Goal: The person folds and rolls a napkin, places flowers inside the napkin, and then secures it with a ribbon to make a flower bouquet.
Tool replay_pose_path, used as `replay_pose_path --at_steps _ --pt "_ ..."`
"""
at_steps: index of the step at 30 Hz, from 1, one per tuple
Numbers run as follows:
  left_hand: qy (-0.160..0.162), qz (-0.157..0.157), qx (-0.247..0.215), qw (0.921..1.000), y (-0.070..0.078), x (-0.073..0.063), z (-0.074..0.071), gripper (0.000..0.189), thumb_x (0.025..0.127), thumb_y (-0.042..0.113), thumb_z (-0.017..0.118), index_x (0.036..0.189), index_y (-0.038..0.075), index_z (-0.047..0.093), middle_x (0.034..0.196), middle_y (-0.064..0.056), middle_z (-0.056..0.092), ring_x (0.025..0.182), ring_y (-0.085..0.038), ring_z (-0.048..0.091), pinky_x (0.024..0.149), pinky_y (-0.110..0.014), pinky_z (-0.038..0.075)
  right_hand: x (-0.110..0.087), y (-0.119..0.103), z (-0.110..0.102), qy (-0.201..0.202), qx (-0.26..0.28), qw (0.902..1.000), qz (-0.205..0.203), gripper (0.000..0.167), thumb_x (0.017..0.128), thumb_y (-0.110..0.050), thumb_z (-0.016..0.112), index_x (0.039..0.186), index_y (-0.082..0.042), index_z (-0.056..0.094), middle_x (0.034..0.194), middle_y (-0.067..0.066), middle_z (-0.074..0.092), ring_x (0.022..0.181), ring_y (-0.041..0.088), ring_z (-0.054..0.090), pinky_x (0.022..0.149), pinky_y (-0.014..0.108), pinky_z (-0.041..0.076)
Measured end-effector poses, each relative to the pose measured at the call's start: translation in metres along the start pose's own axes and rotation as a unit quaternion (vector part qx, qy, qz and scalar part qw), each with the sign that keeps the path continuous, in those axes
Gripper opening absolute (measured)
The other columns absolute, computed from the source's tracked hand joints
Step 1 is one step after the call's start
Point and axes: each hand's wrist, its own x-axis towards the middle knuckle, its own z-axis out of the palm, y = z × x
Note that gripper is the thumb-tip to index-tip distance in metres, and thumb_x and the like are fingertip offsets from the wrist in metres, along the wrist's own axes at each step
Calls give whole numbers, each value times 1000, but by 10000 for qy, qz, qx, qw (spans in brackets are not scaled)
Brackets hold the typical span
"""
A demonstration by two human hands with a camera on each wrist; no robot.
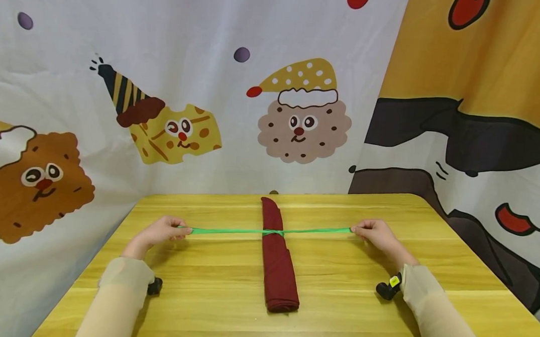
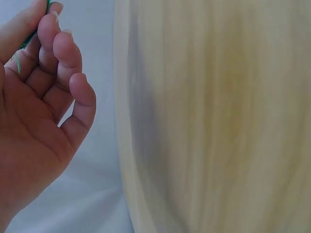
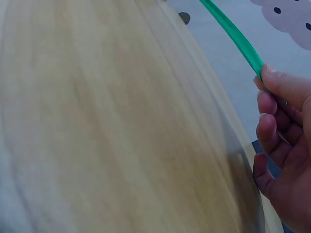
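Observation:
A dark red cloth point(image 1: 280, 274), rolled into a long narrow bundle, lies lengthwise on the table. Around its upper part runs a green ribbon point(image 1: 231, 231), crossed or knotted on top; which of the two I cannot tell. My left hand point(image 1: 164, 230) pinches one ribbon end between thumb and forefinger, out to the left of the bundle. On the other side my right hand point(image 1: 377, 234) pinches the opposite end the same way. Both ribbon lengths stretch taut above the table. In the right wrist view the ribbon point(image 3: 238, 39) leaves the thumb and fingertip; the left palm point(image 2: 34, 121) shows its other fingers loosely bent.
The wooden table point(image 1: 200, 306) has a rounded far corner at the right. Behind it hangs a white curtain point(image 1: 188, 74) printed with cartoon biscuits and cheese. Small black devices sit at the left wrist point(image 1: 155, 286) and the right wrist point(image 1: 388, 289).

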Motion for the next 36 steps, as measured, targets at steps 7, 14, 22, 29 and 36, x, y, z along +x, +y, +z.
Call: replay_pose_path --at_steps 7,14,22,29,36 --pt "-79 38 80 9999 -6 -2 -5 34 97 26 61 80 -3 55 68 -12 48 63 -26 42 62 -38 38 -1 3 -1 44 -43 9999 -90 29 93 -22 68 92 7 68 67 11 56 56 18 45 51 27 37" --pt "-62 -24 30 10000 -10 -6 -10 36 97 24 60 81 -7 54 67 -9 45 59 -30 36 59 -36 36 -3 4 -2 160 -227 9995 -152 27 92 -20 68 85 6 67 73 12 60 58 15 46 52 25 37" --pt "-134 -85 86 9998 -13 -11 -12 40 98 25 59 78 -8 50 60 -2 39 52 -17 30 60 -36 35 -1 10 -3 149 -549 9981 -226 27 91 -25 69 89 2 70 65 9 57 51 16 45 50 29 40" --pt "-292 119 35 9995 -19 -15 -16 40 98 24 59 75 -8 49 58 -10 36 53 -34 29 60 -36 37 -1 9 -4 179 -710 9971 -209 25 92 -25 68 90 -1 71 68 8 58 53 16 44 49 29 38" --pt "-421 188 38 9989 -23 -18 -20 39 98 20 59 76 -10 48 63 -25 36 54 -34 31 60 -35 36 -1 11 -6 256 -870 9956 -241 27 93 -27 68 91 0 71 69 7 58 58 18 47 55 30 40"
